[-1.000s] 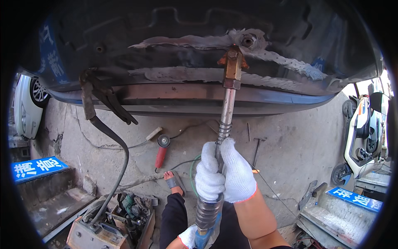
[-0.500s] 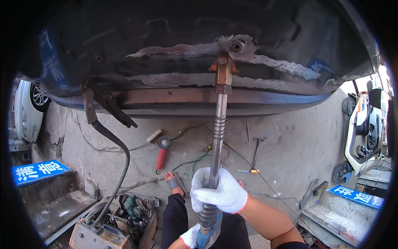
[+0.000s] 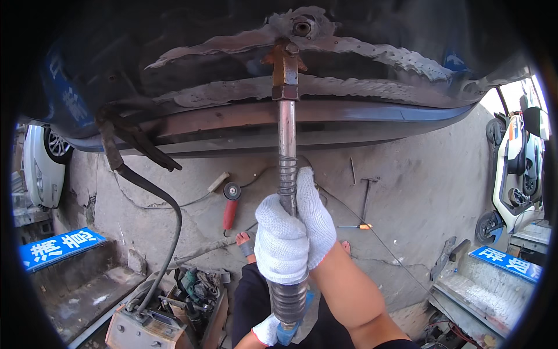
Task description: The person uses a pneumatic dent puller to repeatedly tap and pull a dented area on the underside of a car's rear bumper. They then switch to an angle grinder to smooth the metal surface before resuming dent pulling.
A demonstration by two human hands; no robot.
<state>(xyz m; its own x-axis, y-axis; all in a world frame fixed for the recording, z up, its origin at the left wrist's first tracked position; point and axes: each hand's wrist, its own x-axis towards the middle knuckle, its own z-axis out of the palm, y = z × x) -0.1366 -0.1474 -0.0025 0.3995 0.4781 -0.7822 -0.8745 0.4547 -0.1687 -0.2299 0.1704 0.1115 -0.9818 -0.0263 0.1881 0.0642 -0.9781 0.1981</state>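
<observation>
A long metal slide hammer [image 3: 287, 125] runs from its blue handle up to a dark car body panel [image 3: 221, 67], where its brass-coloured head [image 3: 285, 72] meets streaks of bare, ground metal. My right hand [image 3: 290, 232], in a white knit glove, wraps round the shaft just above a ribbed black sleeve [image 3: 290, 302]. Down by my lap, my gloved left hand [image 3: 266, 330] grips the blue handle [image 3: 289, 334]; its fingers are partly hidden. Above the tool's head is a round hole [image 3: 301, 28] in the panel.
A clamp [image 3: 113, 136] bites the panel's lower edge; its cable [image 3: 174, 209] bends down to a metal box [image 3: 139, 333]. On the concrete lie a red angle grinder [image 3: 231, 212], a hammer [image 3: 366, 195] and a screwdriver [image 3: 357, 226]. A scooter [image 3: 508, 174] stands at the right.
My right hand has slid forward along the shaft toward the panel, its grip turned. My left hand stays on the handle. The whole view has shifted slightly, bringing the panel higher.
</observation>
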